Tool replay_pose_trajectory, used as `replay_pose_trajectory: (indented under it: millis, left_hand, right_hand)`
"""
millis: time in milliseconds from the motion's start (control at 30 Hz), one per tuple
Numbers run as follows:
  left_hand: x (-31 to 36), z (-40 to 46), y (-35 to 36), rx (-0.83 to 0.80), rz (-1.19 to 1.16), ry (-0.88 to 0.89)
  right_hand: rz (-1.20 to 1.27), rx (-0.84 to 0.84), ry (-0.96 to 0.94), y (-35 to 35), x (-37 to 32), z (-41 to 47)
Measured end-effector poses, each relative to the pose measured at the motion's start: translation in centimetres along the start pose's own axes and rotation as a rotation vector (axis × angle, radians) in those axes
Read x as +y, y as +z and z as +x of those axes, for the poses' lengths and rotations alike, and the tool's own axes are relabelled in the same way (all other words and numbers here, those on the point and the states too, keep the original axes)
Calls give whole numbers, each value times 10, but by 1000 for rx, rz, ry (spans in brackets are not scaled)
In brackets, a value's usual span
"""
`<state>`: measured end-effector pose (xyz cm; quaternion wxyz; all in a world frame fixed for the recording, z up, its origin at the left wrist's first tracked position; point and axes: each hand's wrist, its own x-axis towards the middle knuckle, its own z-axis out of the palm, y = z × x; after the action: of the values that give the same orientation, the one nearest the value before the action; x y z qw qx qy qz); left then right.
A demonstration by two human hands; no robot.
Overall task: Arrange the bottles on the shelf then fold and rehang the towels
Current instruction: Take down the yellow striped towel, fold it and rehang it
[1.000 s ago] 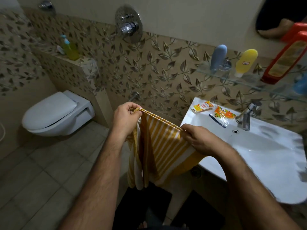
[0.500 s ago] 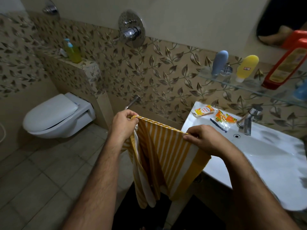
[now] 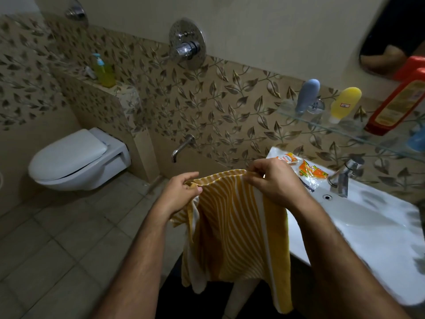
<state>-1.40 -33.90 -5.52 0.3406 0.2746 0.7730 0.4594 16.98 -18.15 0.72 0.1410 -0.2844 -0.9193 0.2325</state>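
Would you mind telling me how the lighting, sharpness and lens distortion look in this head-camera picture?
Head view: dim, warm light; the yellow-and-white striped towel and both hands stay fairly sharp. The red plastic bottle at the right edge is smeared and stretched by the wide lens. The white ceramic sink shows blotchy grey patches, and the forearms darken toward the bottom.

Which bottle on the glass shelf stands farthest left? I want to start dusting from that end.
The grey-blue bottle. It stands at the left end of the glass shelf; the yellow bottle and the red bottle stand to its right.
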Motion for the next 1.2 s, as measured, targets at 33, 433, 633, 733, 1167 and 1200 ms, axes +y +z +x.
replay_pose_trajectory:
  millis: [33,433,633,733,1167,1200]
  left_hand:
    - [3,-4,3,-48,-75,25]
    - [35,-4,46,-31,94,312]
    - [41,-2,48,208,147,263]
    - [41,-1,49,210,185,241]
    - [59,-8,36,205,158,271]
    - [60,-8,35,201,155,270]
  right_hand:
    - [-49,-9,-23,0,-2,2]
    - [-217,-161,-209,-4,-20,7]
    - [-201,-185,23,-6,-10,-1]
    - [-135,-130,96,-8,-4,-3]
    - [757,-21,441,21,18,-16]
    - [858,-89,478,22,20,-16]
